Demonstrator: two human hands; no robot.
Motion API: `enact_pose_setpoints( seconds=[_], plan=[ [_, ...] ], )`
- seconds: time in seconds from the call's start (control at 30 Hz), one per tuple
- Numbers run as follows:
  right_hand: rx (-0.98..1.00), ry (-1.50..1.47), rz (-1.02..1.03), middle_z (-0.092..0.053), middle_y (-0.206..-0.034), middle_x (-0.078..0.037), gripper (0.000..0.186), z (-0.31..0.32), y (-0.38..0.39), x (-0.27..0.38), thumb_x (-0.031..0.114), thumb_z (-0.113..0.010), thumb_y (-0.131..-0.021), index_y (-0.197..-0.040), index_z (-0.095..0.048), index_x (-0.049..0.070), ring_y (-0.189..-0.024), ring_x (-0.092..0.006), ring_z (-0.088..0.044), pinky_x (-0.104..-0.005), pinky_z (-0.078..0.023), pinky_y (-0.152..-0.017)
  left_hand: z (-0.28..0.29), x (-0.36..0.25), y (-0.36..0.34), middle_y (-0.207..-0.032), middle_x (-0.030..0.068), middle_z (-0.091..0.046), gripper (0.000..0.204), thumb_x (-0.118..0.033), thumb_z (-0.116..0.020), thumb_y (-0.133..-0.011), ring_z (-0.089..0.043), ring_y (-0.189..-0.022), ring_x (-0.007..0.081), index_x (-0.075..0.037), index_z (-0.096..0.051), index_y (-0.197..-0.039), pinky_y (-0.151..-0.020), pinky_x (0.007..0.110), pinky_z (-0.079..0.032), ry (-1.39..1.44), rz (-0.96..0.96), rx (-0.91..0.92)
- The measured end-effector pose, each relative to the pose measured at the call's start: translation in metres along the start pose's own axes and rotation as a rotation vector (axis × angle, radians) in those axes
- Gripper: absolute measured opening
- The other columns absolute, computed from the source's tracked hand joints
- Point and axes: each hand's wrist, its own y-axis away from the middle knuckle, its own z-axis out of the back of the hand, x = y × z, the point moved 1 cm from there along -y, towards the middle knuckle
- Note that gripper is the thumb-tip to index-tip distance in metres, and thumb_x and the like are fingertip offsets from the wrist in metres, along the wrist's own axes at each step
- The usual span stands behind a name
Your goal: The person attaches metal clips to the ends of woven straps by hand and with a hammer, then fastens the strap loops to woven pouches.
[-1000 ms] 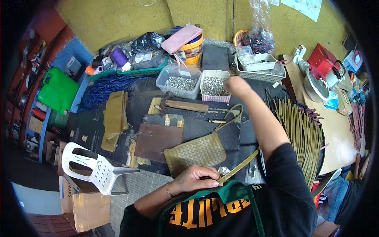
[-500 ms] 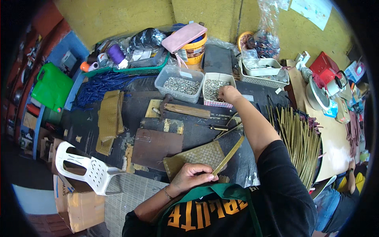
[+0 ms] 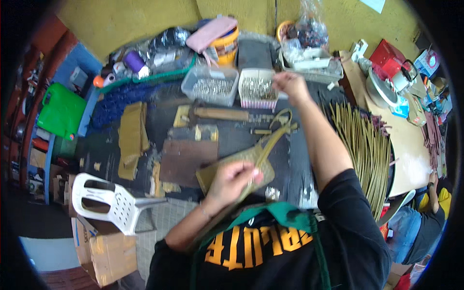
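My left hand [image 3: 231, 182] is closed on an olive-green strap [image 3: 267, 150], close to my apron. The strap rises from my fingers and runs away over the bench, curving into a loop at its far part. Under it lies a woven olive panel [image 3: 207, 177]. My right hand [image 3: 291, 87] is pinched at the right rim of a small pink-and-white box [image 3: 258, 102] full of small shiny metal pieces. What its fingertips hold is too small and blurred to make out. Beside that box stands a clear plastic tub [image 3: 209, 99] of similar pieces.
A hammer [image 3: 220, 114], a brown board [image 3: 187, 162] and folded olive pieces [image 3: 131, 137] lie on the dark bench. Many olive strips [image 3: 363, 154] are bunched at right. A white plastic chair [image 3: 113, 208] stands at left. Another person [image 3: 418, 227] is at far right.
My right hand has come up out of the metal pieces to the box's right rim. My left hand has moved forward with the strap, which now lies farther over the bench.
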Motion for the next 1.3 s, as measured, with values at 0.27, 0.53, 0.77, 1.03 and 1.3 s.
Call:
enact_pose_setpoints(
  seconds=[0.27, 0.53, 0.77, 1.03, 1.3],
  plan=[
    [0.213, -0.37, 0.037, -0.055, -0.074, -0.01, 0.009, 0.015, 0.236, 0.074, 0.005, -0.054, -0.076, -0.085, -0.051, 0.002, -0.067, -0.0148, -0.053, -0.0229, -0.042, -0.06, -0.036, -0.012, -0.027, -0.071, 0.0051, -0.056, 0.008, -0.004, -0.053, -0.077, -0.053, -0.062, 0.0085, 0.003, -0.054, -0.078, -0.057, 0.02, -0.043, -0.369, -0.366, -0.031],
    [0.1, -0.489, 0.097, -0.051, -0.086, -0.004, 0.009, 0.026, 0.265, 0.052, 0.001, -0.055, -0.074, -0.083, -0.056, 0.001, -0.074, -0.0095, -0.048, -0.0202, -0.04, -0.063, -0.074, -0.026, -0.026, -0.071, 0.0104, -0.056, 0.008, -0.001, -0.057, -0.071, -0.055, -0.06, 0.0163, 0.003, -0.055, -0.078, -0.053, 0.024, -0.043, -0.596, -0.744, 0.086],
    [0.079, -0.32, 0.175, -0.051, -0.086, -0.005, 0.007, 0.024, 0.268, 0.048, -0.002, -0.055, -0.074, -0.081, -0.056, -0.001, -0.077, -0.0107, -0.049, -0.0198, -0.041, -0.068, -0.074, -0.028, -0.017, -0.071, 0.0128, -0.056, 0.009, 0.0, -0.057, -0.07, -0.056, -0.062, 0.0215, 0.003, -0.054, -0.078, -0.055, 0.027, -0.044, -0.646, -0.728, 0.08],
    [-0.048, -0.308, 0.271, -0.052, -0.077, -0.003, 0.013, 0.004, 0.267, 0.041, -0.005, -0.058, -0.07, -0.079, -0.051, 0.001, -0.07, -0.0066, -0.05, -0.0172, -0.042, -0.063, -0.062, -0.028, -0.007, -0.072, 0.0132, -0.055, 0.013, -0.004, -0.058, -0.071, -0.056, -0.062, 0.0232, 0.004, -0.053, -0.079, -0.054, 0.028, -0.044, -0.679, -0.719, 0.111],
    [0.137, 0.171, 0.517, -0.055, -0.081, -0.009, 0.029, 0.02, 0.271, 0.053, -0.007, -0.053, -0.072, -0.1, -0.051, -0.002, -0.075, -0.0131, -0.053, -0.022, -0.042, -0.064, -0.061, -0.034, -0.003, -0.065, 0.0115, -0.053, 0.009, -0.006, -0.057, -0.071, -0.053, -0.058, 0.0248, 0.002, -0.053, -0.071, -0.051, 0.032, -0.042, -0.592, -0.654, 0.164]
  ],
)
